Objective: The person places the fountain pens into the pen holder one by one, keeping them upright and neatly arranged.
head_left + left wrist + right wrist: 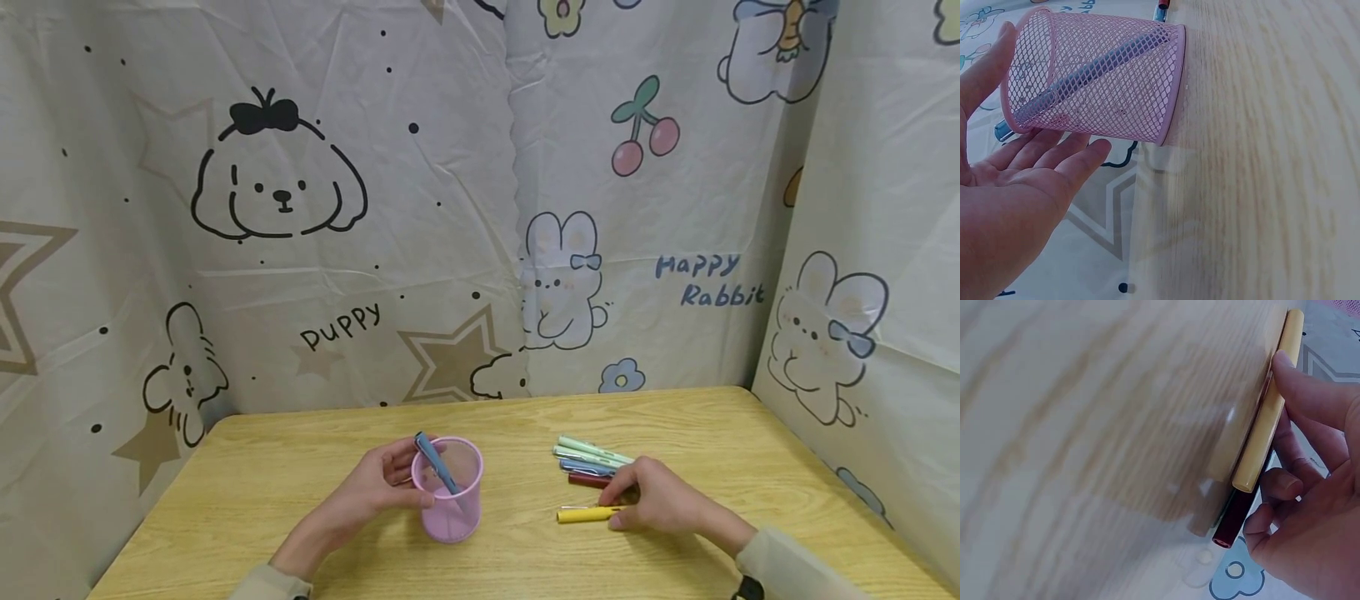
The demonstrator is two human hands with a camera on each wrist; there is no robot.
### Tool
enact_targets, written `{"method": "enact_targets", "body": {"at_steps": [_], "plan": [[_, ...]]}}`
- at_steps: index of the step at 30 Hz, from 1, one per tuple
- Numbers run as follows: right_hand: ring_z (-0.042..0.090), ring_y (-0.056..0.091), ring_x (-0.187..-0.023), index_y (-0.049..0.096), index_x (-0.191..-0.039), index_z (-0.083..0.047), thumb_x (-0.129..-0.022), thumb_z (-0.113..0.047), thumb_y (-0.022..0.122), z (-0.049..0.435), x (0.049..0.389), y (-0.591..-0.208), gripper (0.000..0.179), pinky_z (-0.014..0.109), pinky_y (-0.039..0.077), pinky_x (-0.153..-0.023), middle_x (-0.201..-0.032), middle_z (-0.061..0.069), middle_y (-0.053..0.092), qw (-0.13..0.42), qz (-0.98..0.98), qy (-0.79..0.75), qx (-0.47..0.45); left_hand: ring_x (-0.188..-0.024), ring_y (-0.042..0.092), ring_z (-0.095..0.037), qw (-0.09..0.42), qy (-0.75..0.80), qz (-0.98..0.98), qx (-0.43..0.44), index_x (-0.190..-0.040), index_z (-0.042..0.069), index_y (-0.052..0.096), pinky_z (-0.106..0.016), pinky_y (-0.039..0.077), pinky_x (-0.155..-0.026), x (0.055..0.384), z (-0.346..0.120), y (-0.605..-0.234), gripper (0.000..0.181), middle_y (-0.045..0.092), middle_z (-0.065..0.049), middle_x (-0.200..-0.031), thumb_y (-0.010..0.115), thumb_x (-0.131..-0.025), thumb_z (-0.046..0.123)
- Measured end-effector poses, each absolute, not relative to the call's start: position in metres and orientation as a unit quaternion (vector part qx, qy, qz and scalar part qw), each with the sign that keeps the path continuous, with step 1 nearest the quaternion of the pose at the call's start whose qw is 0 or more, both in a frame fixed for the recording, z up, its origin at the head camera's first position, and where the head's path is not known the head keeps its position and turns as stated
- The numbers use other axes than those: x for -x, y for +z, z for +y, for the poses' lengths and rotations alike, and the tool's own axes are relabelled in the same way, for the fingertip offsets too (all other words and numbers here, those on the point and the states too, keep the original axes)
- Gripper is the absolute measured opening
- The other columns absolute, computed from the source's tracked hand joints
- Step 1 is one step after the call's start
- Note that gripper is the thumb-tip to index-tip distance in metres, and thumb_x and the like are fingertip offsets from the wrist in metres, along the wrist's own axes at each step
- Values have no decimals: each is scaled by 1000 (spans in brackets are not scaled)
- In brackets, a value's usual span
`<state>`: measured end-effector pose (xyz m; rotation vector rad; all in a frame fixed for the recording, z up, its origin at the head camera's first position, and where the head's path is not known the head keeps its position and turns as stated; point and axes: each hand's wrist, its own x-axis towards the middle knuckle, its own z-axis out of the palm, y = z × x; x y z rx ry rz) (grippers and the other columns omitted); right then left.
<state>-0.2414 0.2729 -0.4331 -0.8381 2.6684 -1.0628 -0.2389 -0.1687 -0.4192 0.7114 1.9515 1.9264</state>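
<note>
A pink mesh pen cup (452, 521) stands upright on the wooden table with one blue pen (437, 462) leaning inside it. My left hand (386, 479) holds the cup near its rim, thumb in front and fingers behind. In the left wrist view, the cup's mesh wall (1104, 75) lies between the thumb and fingers. My right hand (660, 497) pinches a yellow pen (585, 515) lying at the table surface; the thumb is against its side in the right wrist view. Just beyond it is a dark red pen (588, 481), its end (1225, 537) also visible beside the curled fingers.
Behind the red pen lie another blue pen (587, 468) and light green pens (596, 448), bunched together. The wooden table (300, 467) ends at a printed cloth backdrop (450, 208), which also hangs along both sides.
</note>
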Motion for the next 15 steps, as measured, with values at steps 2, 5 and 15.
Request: {"method": "enact_targets", "body": {"at_steps": [2,5,15], "plan": [[9,62,-90,84,-95,-16,-80,-14,93,273,241,-434,18,27,54,-81,-95,-10,74,76,891,-355,273,-143,46,-39,153,671,682,-248,-157,-12,34,-36,44,-114,239,-169,-419,81,46,-28,-157,80,-91,0],[9,63,-91,84,-95,-17,-79,-14,93,272,240,-435,18,26,54,-81,-95,-11,74,75,894,-354,264,-143,47,-39,153,669,684,-248,-157,-11,35,-37,44,-114,238,-169,-418,81,47,-28,-156,80,-92,1],[9,63,-90,85,-92,-18,-78,-14,94,269,238,-433,18,27,53,-80,-92,-13,74,61,904,-340,251,-143,46,-40,153,672,680,-249,-157,-12,35,-38,42,-115,238,-168,-419,82,46,-29,-156,81,-91,0]]}}
